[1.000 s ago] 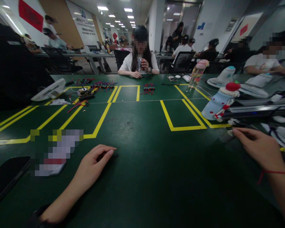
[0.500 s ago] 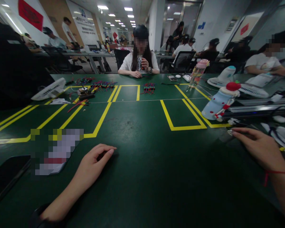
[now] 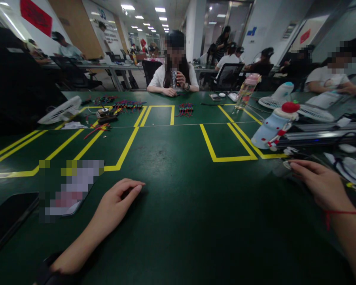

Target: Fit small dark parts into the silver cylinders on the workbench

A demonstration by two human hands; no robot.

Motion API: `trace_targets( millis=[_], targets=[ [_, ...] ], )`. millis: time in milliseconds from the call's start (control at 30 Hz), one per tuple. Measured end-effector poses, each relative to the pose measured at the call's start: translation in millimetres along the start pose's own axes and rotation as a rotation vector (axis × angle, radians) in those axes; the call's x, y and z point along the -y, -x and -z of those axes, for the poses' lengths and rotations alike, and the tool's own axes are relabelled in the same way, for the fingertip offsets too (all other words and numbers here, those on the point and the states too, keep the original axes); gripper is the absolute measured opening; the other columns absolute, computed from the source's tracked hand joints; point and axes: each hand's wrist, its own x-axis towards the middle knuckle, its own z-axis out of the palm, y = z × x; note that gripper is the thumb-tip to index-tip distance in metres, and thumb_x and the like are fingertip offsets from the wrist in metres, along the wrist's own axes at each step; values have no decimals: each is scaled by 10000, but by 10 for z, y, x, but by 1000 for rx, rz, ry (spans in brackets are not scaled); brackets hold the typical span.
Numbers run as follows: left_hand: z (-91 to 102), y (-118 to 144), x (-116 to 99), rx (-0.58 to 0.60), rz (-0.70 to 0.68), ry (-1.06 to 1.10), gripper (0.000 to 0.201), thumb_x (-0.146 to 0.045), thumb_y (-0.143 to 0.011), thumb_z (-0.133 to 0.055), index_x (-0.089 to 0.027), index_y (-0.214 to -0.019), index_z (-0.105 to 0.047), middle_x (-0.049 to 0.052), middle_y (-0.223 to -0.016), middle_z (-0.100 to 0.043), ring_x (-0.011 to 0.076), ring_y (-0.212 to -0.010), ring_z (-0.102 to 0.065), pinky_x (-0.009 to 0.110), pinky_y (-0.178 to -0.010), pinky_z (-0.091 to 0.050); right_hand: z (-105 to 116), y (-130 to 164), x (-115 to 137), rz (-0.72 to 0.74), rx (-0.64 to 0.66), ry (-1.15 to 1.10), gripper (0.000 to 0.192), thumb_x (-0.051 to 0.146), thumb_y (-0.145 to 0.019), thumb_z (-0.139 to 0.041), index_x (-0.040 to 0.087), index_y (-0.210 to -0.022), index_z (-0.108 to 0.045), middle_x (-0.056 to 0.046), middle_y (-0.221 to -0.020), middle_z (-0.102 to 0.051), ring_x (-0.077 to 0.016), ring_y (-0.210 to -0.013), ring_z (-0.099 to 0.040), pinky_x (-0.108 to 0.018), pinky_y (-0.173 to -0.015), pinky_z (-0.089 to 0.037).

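My left hand [image 3: 118, 200] rests on the dark green table [image 3: 190, 221], its thumb and forefinger brought together at the tips. Nothing shows between them. Left of it lies a slim pale item [image 3: 83, 182], largely blurred out, and a black phone-like slab [image 3: 10, 217] is farther left. On the right, my right hand [image 3: 323, 182] has its fingertips closed at a small, pale, partly see-through object [image 3: 286, 165], too blurred to name. A red string circles that wrist. Just beyond these fingers stands a tilted-looking light blue bottle [image 3: 268, 128] with a red top.
Yellow tape lines [image 3: 234, 159] mark the table. Bundles of small wired parts [image 3: 129, 106] lie farther back. White fans [image 3: 61, 111] and a pink-lidded bottle [image 3: 247, 93] stand around. Metal rails [image 3: 323, 136] and cables crowd the right. A person [image 3: 175, 75] sits opposite.
My right hand has shifted very slightly, with its wrist a little to the left. My left hand stays in the same place and pose.
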Motion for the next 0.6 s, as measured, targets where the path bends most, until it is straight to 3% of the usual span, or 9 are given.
trace_targets(
  millis=[100, 167, 300, 367, 433, 467, 533, 600],
  targets=[
    [0, -1, -2, 4, 5, 6, 294, -500, -903, -516, -287, -1016, -683, 15, -1093, -671, 229, -1025, -620, 355, -904, -460, -1, 72, 19, 10, 62, 25, 525, 488, -677, -696, 155, -1083, -695, -101, -932, -706, -184, -768, -670, -273, -652, -520],
    [-5, -2, -14, 7, 6, 11, 291, -498, -901, -518, -287, -1013, -684, 15, -1091, -671, 229, -1027, -618, 356, -906, -456, -43, 153, 66, 49, 33, 51, 580, 485, -639, -737, 137, -1099, -670, -118, -957, -689, -205, -802, -661, -307, -681, -519],
    [-17, -6, -42, 7, 8, 18, 290, -499, -892, -532, -280, -996, -691, 21, -1082, -675, 236, -1023, -616, 357, -892, -457, -280, 544, 370, 243, 46, -8, 521, 454, -734, -682, 166, -1162, -610, -104, -1106, -648, -191, -933, -646, -347, -842, -526],
    [-15, -9, -48, 2, 8, 21, 289, -496, -889, -539, -274, -988, -694, 24, -1076, -677, 238, -1020, -617, 361, -894, -456, -445, 873, 643, 422, 183, -90, 423, 396, -751, -686, 215, -1126, -614, -61, -1149, -635, -169, -1022, -628, -334, -916, -515],
    [-8, -11, -51, -6, 8, 24, 295, -496, -889, -537, -265, -981, -696, 31, -1065, -680, 243, -1012, -619, 371, -901, -456, -598, 1220, 949, 714, 432, -268, 357, 276, -799, -653, 224, -1144, -578, -66, -1169, -620, -162, -1094, -599, -344, -952, -505],
    [-5, -10, -56, -10, 7, 26, 300, -495, -892, -533, -260, -981, -695, 37, -1063, -681, 246, -1008, -619, 378, -903, -457, -662, 1373, 1094, 789, 534, -344, 343, 240, -818, -632, 228, -1153, -560, -65, -1175, -614, -149, -1097, -595, -325, -941, -513],
    [-11, 2, -97, -13, 2, 29, 302, -487, -900, -525, -253, -991, -692, 47, -1064, -679, 248, -1001, -620, 387, -898, -464, -758, 1598, 1326, 863, 696, -440, 324, 212, -842, -599, 228, -1159, -533, -63, -1173, -605, -132, -1092, -590, -299, -928, -518],
    [-50, 30, -204, -3, -17, 34, 287, -468, -908, -523, -253, -1002, -688, 46, -1069, -674, 240, -1001, -619, 378, -892, -473, -817, 1710, 1444, 844, 783, -456, 322, 218, -848, -592, 228, -1161, -516, -57, -1159, -601, -123, -1069, -592, -291, -926, -516]
  ],
)
